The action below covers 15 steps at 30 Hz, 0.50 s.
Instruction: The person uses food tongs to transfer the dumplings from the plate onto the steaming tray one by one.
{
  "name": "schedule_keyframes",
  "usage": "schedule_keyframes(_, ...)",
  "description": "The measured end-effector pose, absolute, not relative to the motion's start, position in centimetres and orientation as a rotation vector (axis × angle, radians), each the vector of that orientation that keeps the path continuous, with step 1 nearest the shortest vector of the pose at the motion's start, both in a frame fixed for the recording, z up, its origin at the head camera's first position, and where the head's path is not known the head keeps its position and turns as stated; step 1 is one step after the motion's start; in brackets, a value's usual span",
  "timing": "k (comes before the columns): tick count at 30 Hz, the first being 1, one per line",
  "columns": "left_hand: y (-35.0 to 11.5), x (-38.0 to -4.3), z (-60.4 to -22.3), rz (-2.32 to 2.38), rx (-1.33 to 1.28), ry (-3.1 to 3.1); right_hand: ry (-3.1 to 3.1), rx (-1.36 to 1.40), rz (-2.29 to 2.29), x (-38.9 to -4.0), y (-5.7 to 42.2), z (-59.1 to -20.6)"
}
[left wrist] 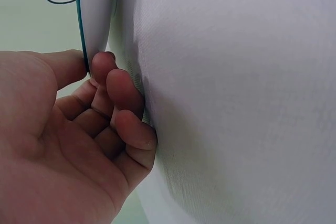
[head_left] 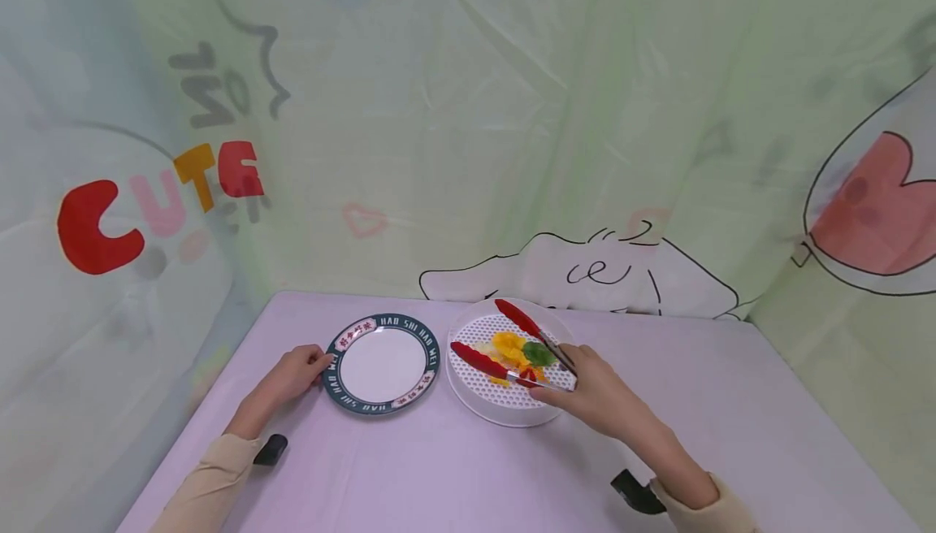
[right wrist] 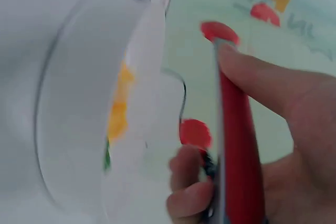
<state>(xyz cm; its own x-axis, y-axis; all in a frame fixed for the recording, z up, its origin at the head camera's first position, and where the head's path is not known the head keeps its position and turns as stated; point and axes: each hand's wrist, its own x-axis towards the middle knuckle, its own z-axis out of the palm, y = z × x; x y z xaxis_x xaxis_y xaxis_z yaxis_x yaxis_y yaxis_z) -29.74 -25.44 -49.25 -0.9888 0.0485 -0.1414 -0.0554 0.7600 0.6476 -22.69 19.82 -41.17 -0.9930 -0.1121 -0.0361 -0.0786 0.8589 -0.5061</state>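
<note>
My left hand (head_left: 296, 372) pinches the near-left rim of a white plate (head_left: 383, 364) with a dark green lettered border. In the left wrist view the thumb lies on the upper edge of the plate (left wrist: 97, 14), the fingers curl beneath it. My right hand (head_left: 595, 391) holds red-tipped metal tongs (head_left: 478, 361), their arms spread apart. The tongs reach over a round white tray (head_left: 478, 411) with a perforated bottom. Inside it lie yellow pieces (head_left: 509, 344), a green piece (head_left: 539, 353) and a red piece (head_left: 528, 375). Nothing is visibly pinched between the tong tips.
The plate and tray stand side by side on a table with a pale lilac cover (head_left: 409, 476). A printed curtain (head_left: 468, 127) hangs behind the table and on both sides. Dark wrist-strap pieces (head_left: 272, 450) show near the sleeves.
</note>
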Motion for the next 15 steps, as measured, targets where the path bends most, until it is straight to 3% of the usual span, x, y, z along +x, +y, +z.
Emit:
schedule_keyframes(9, -25.4, -29.5, -49.1, 1.042, -0.001, 2.801, 2.706, -0.229, -1.186, -19.8, 10.8, -43.2)
schedule_keyframes(15, -25.3, -29.6, -49.1, 1.033, 0.01, 2.811, 2.588, -0.239, -1.075, -19.9, 7.2, -46.2)
